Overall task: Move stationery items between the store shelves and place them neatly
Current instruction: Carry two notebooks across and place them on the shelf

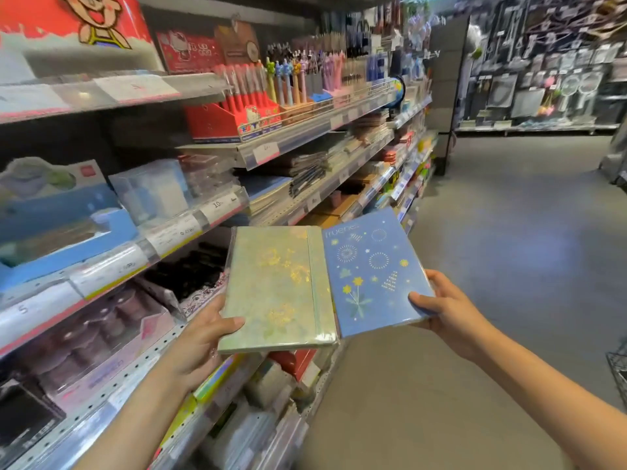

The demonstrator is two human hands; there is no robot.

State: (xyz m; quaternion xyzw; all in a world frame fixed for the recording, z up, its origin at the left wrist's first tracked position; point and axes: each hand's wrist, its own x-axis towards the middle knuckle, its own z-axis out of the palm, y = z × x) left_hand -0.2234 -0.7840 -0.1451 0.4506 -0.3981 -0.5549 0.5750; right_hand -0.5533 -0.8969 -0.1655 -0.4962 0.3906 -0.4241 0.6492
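My left hand [200,340] grips the lower left corner of a pale green notebook [278,286] with gold flowers and an elastic band. A blue notebook [369,269] with yellow flowers and firework patterns is held at its lower right corner by my right hand [448,307]. Both notebooks are wrapped in plastic, face up and side by side, their inner edges touching, out in front of the store shelves [190,225] on my left.
The shelves run from my left into the distance. They hold boxed sets [61,212], pens in a red display [244,96], and stacked notebooks [305,171]. Grey aisle floor [492,232] spreads to the right. A wire basket [619,368] sits at the right edge.
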